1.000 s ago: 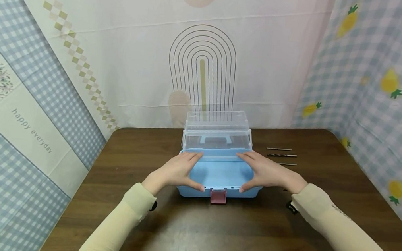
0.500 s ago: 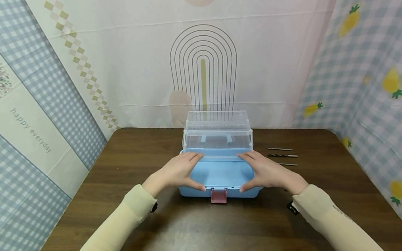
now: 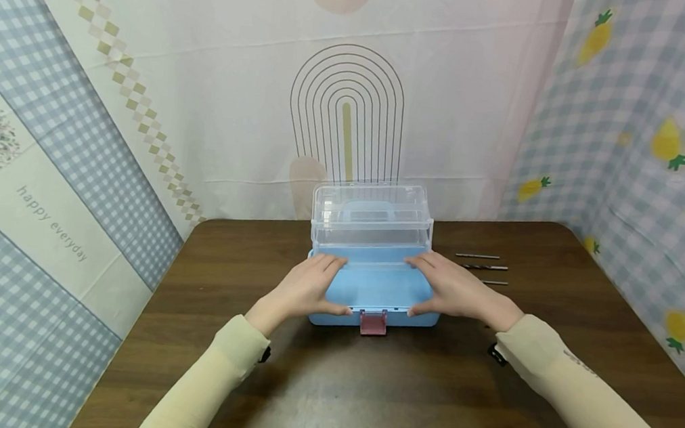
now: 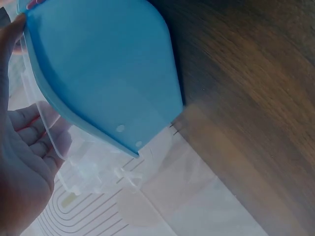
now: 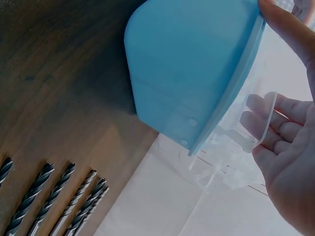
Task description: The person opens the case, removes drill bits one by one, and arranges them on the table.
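A light blue toolbox [image 3: 342, 320] stands in the middle of the table, its clear lid [image 3: 413, 203] raised at the back and a pink latch [image 3: 373, 324] hanging down in front. My left hand [image 3: 305, 287] holds its left side, thumb on the front rim. On the other side my right hand [image 3: 464, 290] mirrors this, thumb also on the front rim. Both wrist views show fingers reaching behind a clear plastic edge [image 5: 267, 123], partly seen through it, beside the blue end wall [image 4: 108, 64]. A blue handle [image 3: 368, 211] shows through the lid.
Several dark and silver drill bits [image 5: 30, 199] lie side by side to the right of the box; in the head view some are hidden by my right hand. A fabric-covered wall [image 3: 241, 110] rises right behind the table [image 3: 332, 403].
The toolbox front and latch have shifted slightly away from me, and the lid has changed its tilt, its handle now showing higher. Both hands keep nearly the same place on the rim.
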Tool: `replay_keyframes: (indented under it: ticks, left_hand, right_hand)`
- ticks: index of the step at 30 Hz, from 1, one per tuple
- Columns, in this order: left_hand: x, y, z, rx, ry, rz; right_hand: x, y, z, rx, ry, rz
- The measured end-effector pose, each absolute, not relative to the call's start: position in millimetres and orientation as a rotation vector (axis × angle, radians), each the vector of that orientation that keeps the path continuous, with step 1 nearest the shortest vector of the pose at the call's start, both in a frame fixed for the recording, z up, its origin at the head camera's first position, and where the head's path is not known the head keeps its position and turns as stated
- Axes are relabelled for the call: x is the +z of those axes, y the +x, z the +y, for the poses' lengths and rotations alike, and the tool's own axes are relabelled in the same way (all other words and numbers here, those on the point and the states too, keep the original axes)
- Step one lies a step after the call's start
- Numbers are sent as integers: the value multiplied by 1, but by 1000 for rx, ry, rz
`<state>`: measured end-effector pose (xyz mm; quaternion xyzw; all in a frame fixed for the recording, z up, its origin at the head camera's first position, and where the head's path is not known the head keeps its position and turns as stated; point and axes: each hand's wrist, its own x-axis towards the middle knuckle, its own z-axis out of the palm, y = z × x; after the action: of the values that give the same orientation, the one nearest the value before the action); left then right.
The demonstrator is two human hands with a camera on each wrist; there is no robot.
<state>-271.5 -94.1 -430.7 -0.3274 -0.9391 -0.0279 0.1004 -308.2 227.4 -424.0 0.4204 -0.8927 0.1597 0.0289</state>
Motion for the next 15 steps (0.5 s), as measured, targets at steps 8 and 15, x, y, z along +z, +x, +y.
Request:
replay_keyframes:
  ticks: [8, 15]
  left_hand:
    - [-433, -270, -94, -44, -977, -2685]
    - [-438, -273, -93, -18, -981, -2571]
  right_hand:
    - [-427, -311, 227, 440, 1299, -2682]
    - [-430, -314, 226, 399, 1289, -2591]
